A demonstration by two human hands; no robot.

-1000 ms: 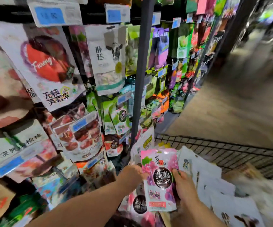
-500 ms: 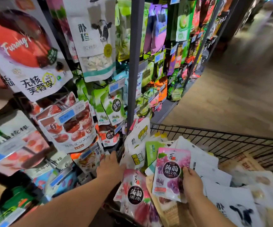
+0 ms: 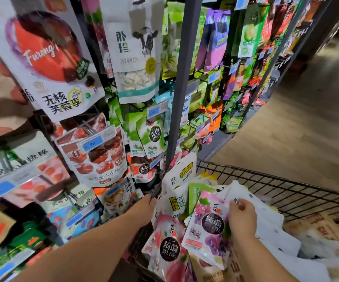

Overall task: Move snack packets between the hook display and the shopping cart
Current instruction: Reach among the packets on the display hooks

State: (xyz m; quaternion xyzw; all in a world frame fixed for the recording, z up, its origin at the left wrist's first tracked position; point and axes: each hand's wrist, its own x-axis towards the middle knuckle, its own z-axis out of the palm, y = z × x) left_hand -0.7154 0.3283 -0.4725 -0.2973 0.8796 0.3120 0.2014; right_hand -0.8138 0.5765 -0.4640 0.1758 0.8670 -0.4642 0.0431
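- The right hand (image 3: 242, 219) pinches a grape packet (image 3: 207, 226) by its right edge, thumb on the front and the other fingers hidden behind it.
- That packet is a flat glossy pouch, white and pink at the top with purple grapes printed lower down; a black round label with white characters sits at its middle, and a small red strip at its lower left corner.
- It stands nearly upright, tilted a little to the right, over the heap inside the cart (image 3: 286, 186); the cart's black wire wall runs beyond and to the right of the grip.
- Just left of the grip lies a peach packet (image 3: 169, 247) of the same make, pink and red with the same black label; its edge touches the held pouch.
- Right of the grip, white packets (image 3: 266, 216) fan out under the hand.
- The left hand (image 3: 144, 206) reaches the cart's near-left corner; its fingertips are lost among the pouches, so whether it grips anything cannot be told.
- The hook display (image 3: 181, 78) rises above and left of both hands; green packets (image 3: 150, 137) and a white cow packet (image 3: 138, 47) hang on it, well above the grip.
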